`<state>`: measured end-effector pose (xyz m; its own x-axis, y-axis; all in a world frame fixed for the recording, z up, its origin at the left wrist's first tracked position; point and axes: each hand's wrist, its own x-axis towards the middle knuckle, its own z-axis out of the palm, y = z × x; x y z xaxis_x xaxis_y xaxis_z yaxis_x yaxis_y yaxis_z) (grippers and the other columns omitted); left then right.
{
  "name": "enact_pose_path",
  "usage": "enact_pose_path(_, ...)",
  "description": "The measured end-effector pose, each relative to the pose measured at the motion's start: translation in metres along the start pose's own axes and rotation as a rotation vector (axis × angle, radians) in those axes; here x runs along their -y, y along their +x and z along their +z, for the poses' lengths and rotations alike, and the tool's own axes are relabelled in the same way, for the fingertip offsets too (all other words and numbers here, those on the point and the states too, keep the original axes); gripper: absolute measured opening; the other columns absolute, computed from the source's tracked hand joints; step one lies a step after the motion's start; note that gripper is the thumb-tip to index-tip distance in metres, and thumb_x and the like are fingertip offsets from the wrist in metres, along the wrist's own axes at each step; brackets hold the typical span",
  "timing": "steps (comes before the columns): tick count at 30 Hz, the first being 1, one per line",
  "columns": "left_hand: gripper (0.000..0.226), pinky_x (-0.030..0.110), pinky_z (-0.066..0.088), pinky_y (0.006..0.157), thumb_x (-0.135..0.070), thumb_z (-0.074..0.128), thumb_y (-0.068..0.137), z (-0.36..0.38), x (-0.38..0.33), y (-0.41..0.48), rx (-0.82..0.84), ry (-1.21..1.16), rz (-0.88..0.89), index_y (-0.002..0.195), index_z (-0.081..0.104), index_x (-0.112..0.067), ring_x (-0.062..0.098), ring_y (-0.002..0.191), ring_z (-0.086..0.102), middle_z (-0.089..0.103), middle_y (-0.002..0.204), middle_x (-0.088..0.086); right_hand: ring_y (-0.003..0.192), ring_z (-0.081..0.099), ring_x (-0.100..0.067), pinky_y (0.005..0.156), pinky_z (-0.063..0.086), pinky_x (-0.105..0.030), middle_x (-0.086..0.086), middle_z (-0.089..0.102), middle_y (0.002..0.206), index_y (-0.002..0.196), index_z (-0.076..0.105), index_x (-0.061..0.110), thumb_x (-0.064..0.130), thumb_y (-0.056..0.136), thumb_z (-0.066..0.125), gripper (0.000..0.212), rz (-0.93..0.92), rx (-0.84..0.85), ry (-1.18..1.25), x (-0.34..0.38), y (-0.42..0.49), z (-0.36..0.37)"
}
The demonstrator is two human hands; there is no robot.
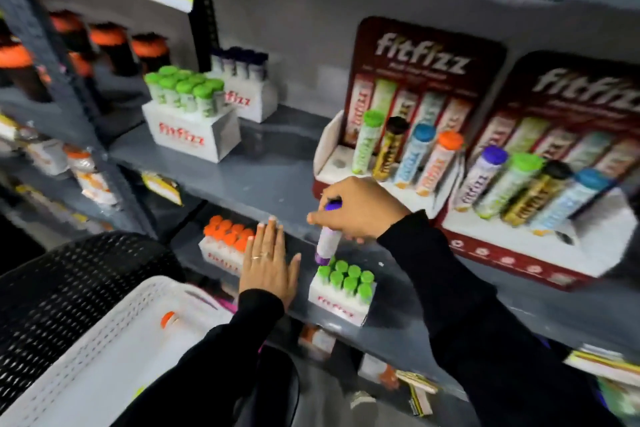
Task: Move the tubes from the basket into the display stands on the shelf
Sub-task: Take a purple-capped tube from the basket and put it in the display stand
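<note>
My right hand (360, 208) is shut on a purple-capped white tube (327, 239), held nearly upright just below the left display stand (334, 163). That stand has an empty hole at its left end, beside green, black, blue and orange-capped tubes. A second display stand (588, 236) to the right holds purple, green, black and blue-capped tubes. My left hand (268, 265) lies flat and open against the shelf's front edge (298, 218), holding nothing. The white basket (114, 333) sits at lower left with an orange-capped tube (168, 319) inside.
White fitfizz boxes stand around: green-capped tubes (187, 114) and dark-capped tubes (246, 80) on the shelf, orange-capped tubes (227, 243) and green-capped tubes (343, 288) on the shelf below. A black mesh basket (69, 274) sits at left. Dark bottles fill the left rack.
</note>
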<state>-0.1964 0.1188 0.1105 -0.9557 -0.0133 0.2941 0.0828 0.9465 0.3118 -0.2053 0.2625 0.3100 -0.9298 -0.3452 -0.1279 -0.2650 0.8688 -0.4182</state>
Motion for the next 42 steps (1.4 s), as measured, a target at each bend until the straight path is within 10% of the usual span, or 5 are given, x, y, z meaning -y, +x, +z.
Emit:
enact_pose_path(5,0.077,0.038,0.011,0.108,-0.049,0.004,0.094,-0.003,-0.038,0.029,0.033,0.032,0.149,0.121,0.052,0.006,0.035,0.125,0.041,0.05,0.132,0.023,0.111,0.056,-0.033,0.091,0.048,-0.036,-0.014,0.066,0.116,0.111,0.069,0.011,0.028,0.091,0.055,0.029,0.073,-0.129,-0.168,-0.022,-0.021,-0.033)
enact_pose_path(13,0.095,0.037,0.001,0.114,-0.056,-0.014,0.07,0.005,-0.052,0.043,0.183,0.154,0.13,0.142,0.02,-0.004,0.023,0.141,0.01,0.019,0.152,0.012,0.1,0.06,-0.021,0.077,0.042,-0.024,-0.004,0.068,0.115,0.11,0.069,0.014,0.011,0.082,0.067,0.029,0.059,-0.121,-0.166,-0.035,-0.042,-0.056)
enact_pose_path(21,0.065,0.035,-0.002,0.116,-0.049,0.011,0.095,-0.001,-0.048,0.043,0.247,0.199,0.139,0.144,0.006,-0.006,0.02,0.141,-0.002,0.005,0.155,0.009,0.094,0.063,-0.024,0.08,0.052,-0.034,-0.005,0.07,0.101,0.088,0.069,0.013,0.013,0.084,0.064,0.006,0.047,-0.186,-0.201,-0.03,-0.024,-0.054)
enact_pose_path(32,0.131,0.033,-0.002,0.114,-0.064,-0.049,0.042,-0.009,-0.016,0.058,0.276,0.222,0.152,0.145,0.009,-0.009,0.019,0.141,0.002,0.007,0.155,0.006,0.107,0.055,-0.023,0.089,0.044,-0.03,-0.009,0.061,0.116,0.11,0.07,0.019,0.008,0.089,0.061,0.025,-0.049,-0.449,-0.218,-0.017,0.024,-0.067)
enact_pose_path(42,0.065,0.033,-0.006,0.113,-0.051,0.013,0.095,-0.012,-0.019,0.055,0.28,0.221,0.151,0.145,0.003,-0.01,0.018,0.141,-0.004,0.001,0.155,0.005,0.113,0.058,-0.028,0.096,0.05,-0.037,-0.008,0.06,0.125,0.124,0.063,0.017,0.004,0.091,0.057,0.035,-0.072,-0.434,-0.432,-0.022,0.071,-0.046)
